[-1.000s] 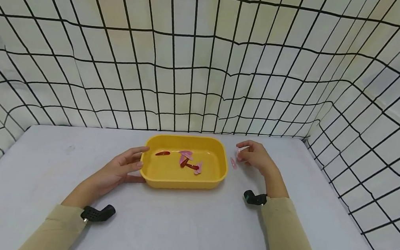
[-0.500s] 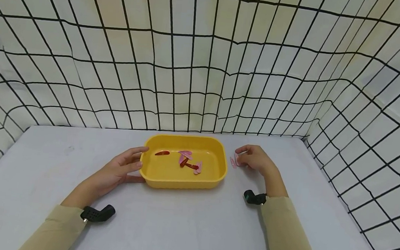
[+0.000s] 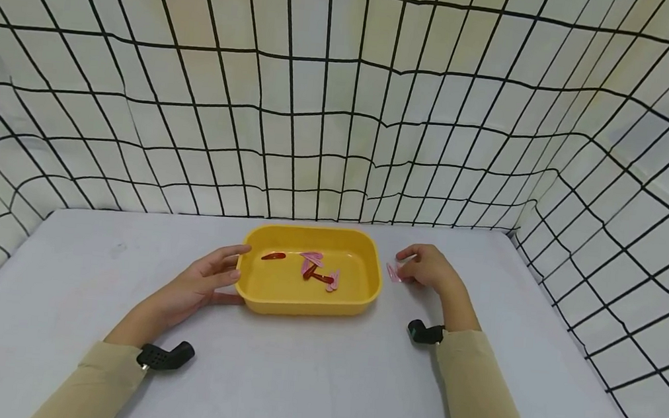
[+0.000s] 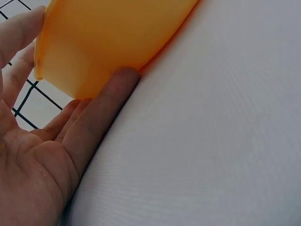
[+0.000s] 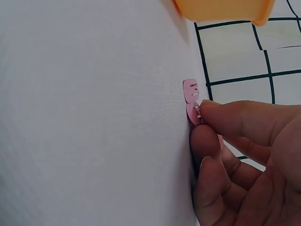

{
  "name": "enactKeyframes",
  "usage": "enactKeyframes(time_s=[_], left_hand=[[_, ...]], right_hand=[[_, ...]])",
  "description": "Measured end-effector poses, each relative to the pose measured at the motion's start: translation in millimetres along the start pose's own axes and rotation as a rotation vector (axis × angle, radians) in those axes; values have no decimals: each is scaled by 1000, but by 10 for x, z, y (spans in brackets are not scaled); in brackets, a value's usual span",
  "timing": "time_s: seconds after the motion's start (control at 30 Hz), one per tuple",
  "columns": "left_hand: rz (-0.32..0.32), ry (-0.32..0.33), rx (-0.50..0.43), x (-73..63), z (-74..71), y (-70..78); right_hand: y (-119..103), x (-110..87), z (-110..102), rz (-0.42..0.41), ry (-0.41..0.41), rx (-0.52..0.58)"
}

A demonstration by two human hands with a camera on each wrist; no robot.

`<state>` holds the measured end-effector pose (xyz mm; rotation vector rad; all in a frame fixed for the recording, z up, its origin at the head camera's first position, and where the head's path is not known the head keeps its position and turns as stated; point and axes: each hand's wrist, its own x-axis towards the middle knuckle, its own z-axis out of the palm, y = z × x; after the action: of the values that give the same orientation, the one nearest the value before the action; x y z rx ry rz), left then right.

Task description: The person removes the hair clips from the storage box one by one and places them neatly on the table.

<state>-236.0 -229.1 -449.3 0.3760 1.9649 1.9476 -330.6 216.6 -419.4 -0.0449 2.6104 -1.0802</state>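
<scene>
A yellow plastic tray [image 3: 308,307] holds several pink hair clips [image 3: 311,258] and dark red hair clips [image 3: 273,255]. At its left end my left hand [image 3: 212,276] rests with spread, fairly straight fingers; the fingertips touch the rim, and the thumb [image 4: 113,89] lies along the table against the lower wall. Right of the tray, my right hand [image 3: 427,268] is low on the table, pinching a pink hair clip between thumb and index finger. A pink slotted clip [image 5: 191,92] shows at those fingertips in the right wrist view; curled fingers partly hide the pink pieces.
A white cloth [image 3: 296,378] covers the table. Black wire grid [image 3: 330,122] with white sheeting behind it rises along the back and sides. Small black cameras [image 3: 166,355] are strapped at both wrists, over beige sleeves [image 3: 486,388].
My right hand has lowered the pink hair clip to the table, beside another clip lying there. The left hand and the yellow tray stay in place.
</scene>
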Motion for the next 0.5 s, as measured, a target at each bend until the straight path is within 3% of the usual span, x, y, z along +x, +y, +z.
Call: enactKeyframes(time_s=[0.37, 0.5], left_hand=[[-7, 6, 7, 10, 15, 0], [-8, 5, 8, 11, 12, -4]], right_hand=[[5, -26, -48, 20, 29, 7], [-46, -40, -71, 4, 21, 72]])
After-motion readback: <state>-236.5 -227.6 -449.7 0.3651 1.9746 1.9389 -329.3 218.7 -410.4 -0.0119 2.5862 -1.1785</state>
